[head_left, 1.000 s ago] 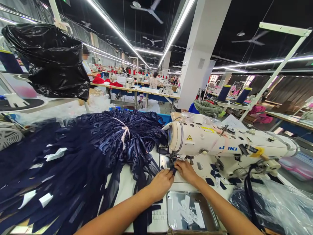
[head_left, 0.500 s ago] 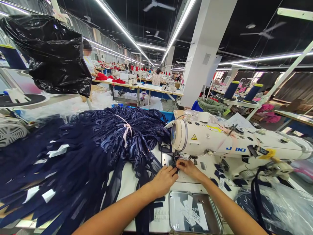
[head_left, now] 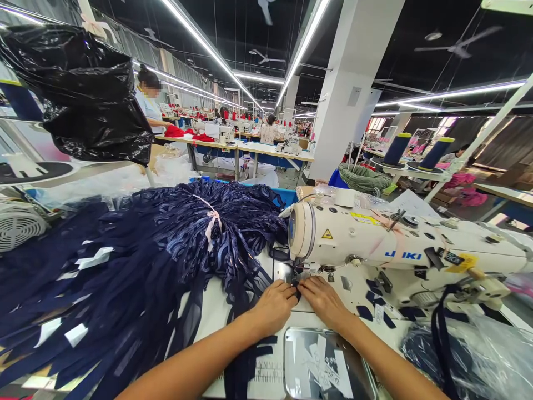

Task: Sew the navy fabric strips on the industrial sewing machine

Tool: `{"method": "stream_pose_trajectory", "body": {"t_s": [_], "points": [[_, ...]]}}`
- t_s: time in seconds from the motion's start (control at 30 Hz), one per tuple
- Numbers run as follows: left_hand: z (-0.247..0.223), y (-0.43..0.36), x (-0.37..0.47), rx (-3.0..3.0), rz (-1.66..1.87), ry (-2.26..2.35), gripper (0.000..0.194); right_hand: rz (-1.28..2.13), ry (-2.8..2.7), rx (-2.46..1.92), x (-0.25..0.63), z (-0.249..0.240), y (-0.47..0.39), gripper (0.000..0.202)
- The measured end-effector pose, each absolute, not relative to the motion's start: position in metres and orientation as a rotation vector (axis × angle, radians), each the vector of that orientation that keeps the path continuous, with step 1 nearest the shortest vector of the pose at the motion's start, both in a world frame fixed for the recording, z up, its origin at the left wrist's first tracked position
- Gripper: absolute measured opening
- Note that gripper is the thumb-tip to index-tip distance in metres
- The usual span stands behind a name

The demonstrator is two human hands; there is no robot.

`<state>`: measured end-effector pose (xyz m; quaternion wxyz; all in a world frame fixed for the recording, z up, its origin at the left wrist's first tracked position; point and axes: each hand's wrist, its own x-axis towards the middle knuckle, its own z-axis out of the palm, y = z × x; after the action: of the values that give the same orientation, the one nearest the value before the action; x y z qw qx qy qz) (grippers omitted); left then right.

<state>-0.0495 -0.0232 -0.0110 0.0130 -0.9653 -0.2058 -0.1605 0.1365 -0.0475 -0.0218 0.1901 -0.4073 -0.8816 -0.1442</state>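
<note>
With left hand [head_left: 271,307] and right hand [head_left: 323,299] close together, pinching dark cloth [head_left: 297,292] by the fingertips, just under left end of machine [head_left: 345,233], on counter [head_left: 211,311]. Left of machine: heap of navy strips [head_left: 137,239], tied with pink band [head_left: 212,219], white slips [head_left: 95,258] on top. Beyond machine, off to right: two navy spools [head_left: 397,149]. Farther back: red cloth [head_left: 177,131] on far counter [head_left: 214,148], one person [head_left: 145,104] beside it.

My feed gives only a sliver of cloth [head_left: 298,296]; left hand [head_left: 272,305] and right hand [head_left: 323,298] hide most, grip unclear. Bottom edge crops tray [head_left: 296,345], right forearm [head_left: 387,355] covers its side. Labels [head_left: 322,361]: print too small for me. Top edge clips fan [head_left: 266,11].
</note>
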Motion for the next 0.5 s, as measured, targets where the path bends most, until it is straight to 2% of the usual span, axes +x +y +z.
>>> {"method": "stream_pose_trajectory", "body": {"t_s": [0.5], "points": [[-0.017, -0.018, -0.032, -2.879, -0.528, -0.7, 0.02, -0.422, -2.521, -1.199, 0.157, -0.03, -0.029, 0.037]]}}
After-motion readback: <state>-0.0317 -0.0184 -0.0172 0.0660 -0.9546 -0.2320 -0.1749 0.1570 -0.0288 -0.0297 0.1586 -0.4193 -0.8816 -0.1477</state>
